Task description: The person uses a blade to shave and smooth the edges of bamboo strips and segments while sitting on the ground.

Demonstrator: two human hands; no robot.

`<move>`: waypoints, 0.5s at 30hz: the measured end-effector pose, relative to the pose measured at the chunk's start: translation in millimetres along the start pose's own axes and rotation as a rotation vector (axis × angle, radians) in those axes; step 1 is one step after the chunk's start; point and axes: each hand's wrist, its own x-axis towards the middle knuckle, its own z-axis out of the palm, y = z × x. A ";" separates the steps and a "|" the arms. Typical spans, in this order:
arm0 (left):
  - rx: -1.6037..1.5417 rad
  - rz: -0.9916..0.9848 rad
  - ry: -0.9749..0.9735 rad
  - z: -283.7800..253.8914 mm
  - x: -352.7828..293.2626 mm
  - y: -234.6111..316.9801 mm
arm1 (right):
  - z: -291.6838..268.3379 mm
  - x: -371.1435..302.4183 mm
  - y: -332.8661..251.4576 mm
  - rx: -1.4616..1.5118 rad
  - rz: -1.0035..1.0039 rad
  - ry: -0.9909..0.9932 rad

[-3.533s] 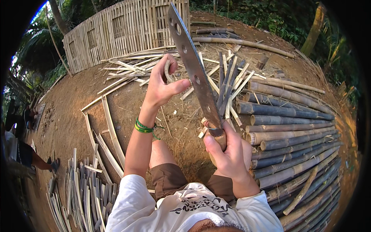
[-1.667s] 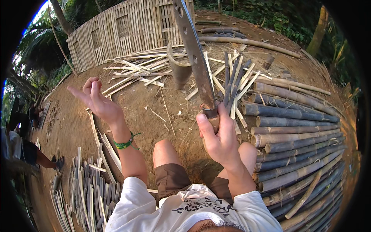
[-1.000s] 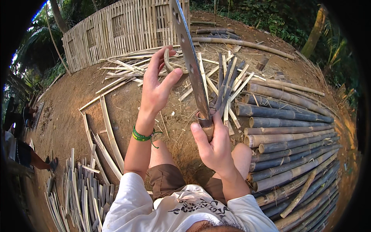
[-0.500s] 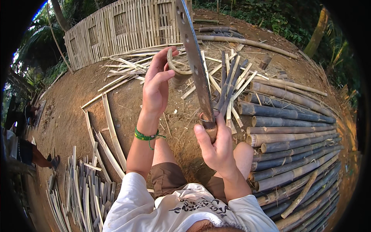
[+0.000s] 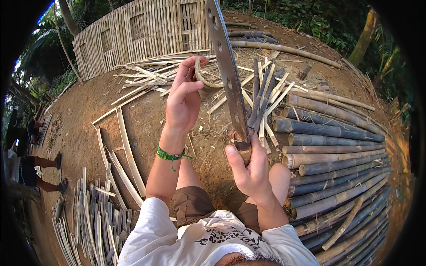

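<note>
My left hand [image 5: 183,104] is closed on the near edge of a split bamboo piece [image 5: 207,91], its curved cut end facing up. The thumb and fingers press against its left side. In front of my body, my right hand [image 5: 248,173] grips the handle of a machete [image 5: 227,71]. Its long dark blade has a row of round holes and points up and away from me. The blade overlaps the right edge of the bamboo in view; I cannot tell whether they touch.
Whole bamboo poles [image 5: 337,139] lie stacked at my right. Split strips [image 5: 100,217] are bundled at the lower left, and more strips [image 5: 142,80] lie scattered ahead. Behind them stands a slatted bamboo panel [image 5: 146,31]. Another person [image 5: 29,170] is at the far left.
My left hand and the bamboo piece have shifted slightly right. The machete blade has also moved a little to the right. At the far left, the other person's legs have moved.
</note>
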 end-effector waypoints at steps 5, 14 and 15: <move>-0.035 0.002 0.012 -1.2 0.1 -2.8 | -1.3 -1.1 -3.1 -0.020 0.002 -0.008; -0.028 0.032 0.011 -5.7 -2.6 -5.5 | 0.0 -4.3 -7.2 -0.023 -0.006 -0.021; -0.028 0.036 0.013 -4.8 -3.0 -5.7 | 0.2 -4.8 -7.0 -0.023 -0.003 -0.021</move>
